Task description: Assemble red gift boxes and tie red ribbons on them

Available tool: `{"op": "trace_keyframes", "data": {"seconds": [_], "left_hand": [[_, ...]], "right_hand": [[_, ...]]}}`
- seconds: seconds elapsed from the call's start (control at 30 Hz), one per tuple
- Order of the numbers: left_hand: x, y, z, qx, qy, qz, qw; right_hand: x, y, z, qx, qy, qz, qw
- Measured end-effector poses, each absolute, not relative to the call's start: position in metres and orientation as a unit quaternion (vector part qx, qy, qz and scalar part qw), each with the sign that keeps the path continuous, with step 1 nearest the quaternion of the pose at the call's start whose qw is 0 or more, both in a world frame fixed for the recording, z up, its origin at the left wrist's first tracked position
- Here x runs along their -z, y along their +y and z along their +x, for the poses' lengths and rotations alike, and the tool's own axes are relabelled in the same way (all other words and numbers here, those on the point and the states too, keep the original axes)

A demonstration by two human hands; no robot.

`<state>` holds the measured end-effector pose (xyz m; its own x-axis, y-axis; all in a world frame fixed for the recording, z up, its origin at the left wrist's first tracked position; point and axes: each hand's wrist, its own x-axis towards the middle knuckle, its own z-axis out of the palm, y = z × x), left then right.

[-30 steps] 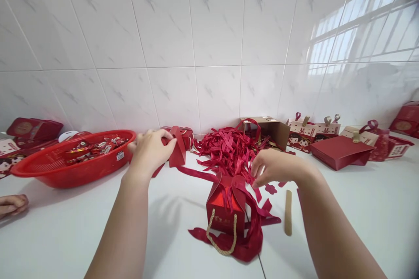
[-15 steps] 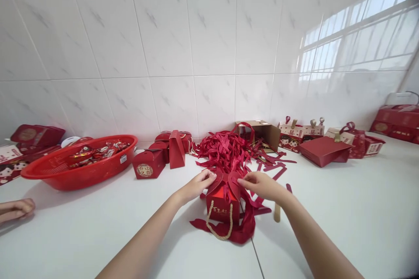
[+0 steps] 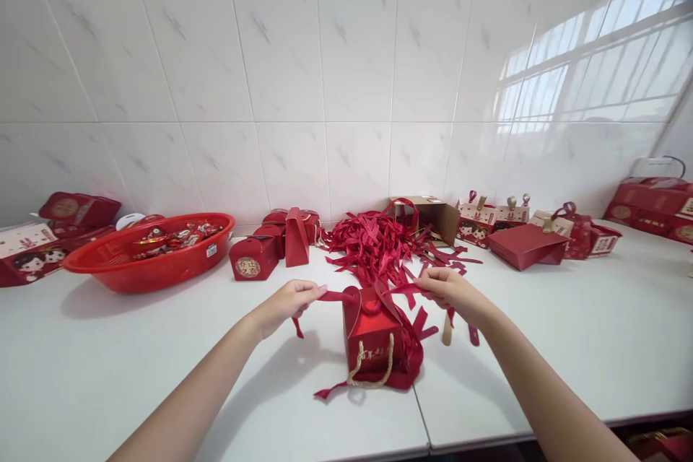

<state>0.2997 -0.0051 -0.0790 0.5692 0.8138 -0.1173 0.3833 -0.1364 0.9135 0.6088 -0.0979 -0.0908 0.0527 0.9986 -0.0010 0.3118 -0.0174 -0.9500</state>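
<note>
A red gift box (image 3: 373,339) with gold lettering and a rope handle (image 3: 390,361) stands upright on the white table, its petal-shaped top flaps partly raised. My left hand (image 3: 292,302) pinches one end of a red ribbon (image 3: 336,296) to the left of the box. On the other side, my right hand (image 3: 445,290) pinches the ribbon's other stretch (image 3: 401,289). Both stretches run level and taut toward the flaps; where they pass at the box top is partly hidden. More loose ribbon (image 3: 412,368) lies around the foot of the box.
Behind the box is a heap of red ribbons (image 3: 373,242) beside an open cardboard box (image 3: 441,218). A red plastic basin (image 3: 146,267) with wrapped sweets stands left, near small red boxes (image 3: 254,258). Further gift boxes (image 3: 528,244) line the right side. A seam crosses the table.
My hands have moved apart from the flaps, drawing the ribbon out to both sides. The view has shifted slightly, and another person's hand at the left edge is out of sight.
</note>
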Motion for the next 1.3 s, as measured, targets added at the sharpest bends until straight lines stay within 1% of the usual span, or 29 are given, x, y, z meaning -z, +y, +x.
{"op": "trace_keyframes", "data": {"seconds": [0.07, 0.27, 0.4, 0.47, 0.57, 0.7, 0.77, 0.87, 0.93, 1.0, 1.07, 1.17, 1.23, 1.3], "left_hand": [[0.074, -0.002, 0.29, -0.216, 0.43, 0.717, 0.504], [0.079, -0.001, 0.283, -0.189, 0.449, 0.733, 0.475], [0.089, -0.003, 0.283, -0.202, 0.455, 0.721, 0.482], [0.092, -0.004, 0.282, -0.214, 0.463, 0.704, 0.494], [0.095, -0.006, 0.281, -0.245, 0.466, 0.664, 0.532], [0.093, -0.008, 0.283, -0.268, 0.435, 0.608, 0.608], [0.092, -0.008, 0.285, -0.269, 0.424, 0.592, 0.63], [0.092, -0.006, 0.287, -0.265, 0.431, 0.575, 0.643], [0.093, -0.004, 0.288, -0.256, 0.441, 0.563, 0.65], [0.095, -0.002, 0.288, -0.247, 0.453, 0.552, 0.656], [0.099, -0.001, 0.289, -0.241, 0.461, 0.542, 0.66], [0.104, -0.001, 0.29, -0.237, 0.466, 0.53, 0.668], [0.105, -0.002, 0.291, -0.236, 0.464, 0.526, 0.672], [0.105, -0.004, 0.292, -0.239, 0.462, 0.524, 0.675]], "right_hand": [[0.09, -0.098, 0.622, -0.393, -0.575, -0.575, 0.429], [0.098, -0.097, 0.635, -0.361, -0.616, -0.592, 0.374], [0.105, -0.097, 0.631, -0.364, -0.608, -0.594, 0.38], [0.109, -0.097, 0.63, -0.343, -0.618, -0.589, 0.392], [0.113, -0.098, 0.627, -0.256, -0.649, -0.586, 0.412], [0.113, -0.102, 0.623, -0.069, -0.692, -0.574, 0.433], [0.113, -0.103, 0.623, 0.003, -0.716, -0.564, 0.411], [0.116, -0.103, 0.626, 0.084, -0.747, -0.559, 0.35], [0.121, -0.102, 0.629, 0.122, -0.756, -0.559, 0.317], [0.13, -0.099, 0.632, 0.135, -0.767, -0.549, 0.302], [0.14, -0.094, 0.633, 0.112, -0.783, -0.528, 0.309], [0.154, -0.088, 0.631, -0.004, -0.769, -0.53, 0.358], [0.159, -0.085, 0.628, -0.138, -0.706, -0.56, 0.41], [0.158, -0.084, 0.625, -0.307, -0.63, -0.557, 0.445]]}}
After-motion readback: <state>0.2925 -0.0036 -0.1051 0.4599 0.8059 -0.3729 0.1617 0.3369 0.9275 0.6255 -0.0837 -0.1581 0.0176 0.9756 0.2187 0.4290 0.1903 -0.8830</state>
